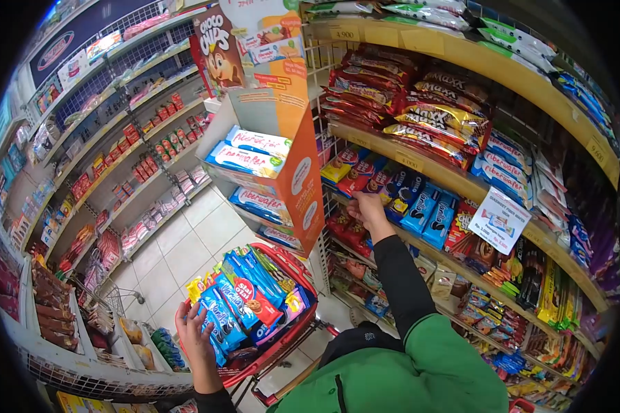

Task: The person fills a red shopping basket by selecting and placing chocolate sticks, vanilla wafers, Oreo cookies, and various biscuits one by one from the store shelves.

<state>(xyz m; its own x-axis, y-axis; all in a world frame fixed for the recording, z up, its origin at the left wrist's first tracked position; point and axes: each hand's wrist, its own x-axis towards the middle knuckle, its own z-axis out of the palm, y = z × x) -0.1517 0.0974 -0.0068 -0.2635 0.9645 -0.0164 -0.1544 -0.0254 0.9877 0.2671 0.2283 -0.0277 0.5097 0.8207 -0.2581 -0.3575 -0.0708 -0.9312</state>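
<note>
Fingers of right hand [369, 210]: bent in close at the near end of a red packet [355, 186] on the snack shelf, 2 o'clock from view centre. Cannot tell if they pinch it or only touch it; gap is hidden.

Left hand [196, 334]: 7-8 o'clock, fingers spread and loosely curled, nothing held. Sits beside the red cart [296, 267] at 7 o'clock, near the blue Vanilla packets [220, 316].

Risks, my read:
- Weak hold on slick wrap: end contact only, so the packet could slip or twist if pulled.
- Tight row: Oreo packets [403, 189] at 3 o'clock of it could drag along or tip over the shelf edge.
- Low headroom: ledge with the 4.000 price tag [409, 162] is just above, could snag knuckles or packet on a steep lift.
- Cart load is piled high. Anything added loosely could slide off; a bump from the left hand could shift the top packets.
</note>
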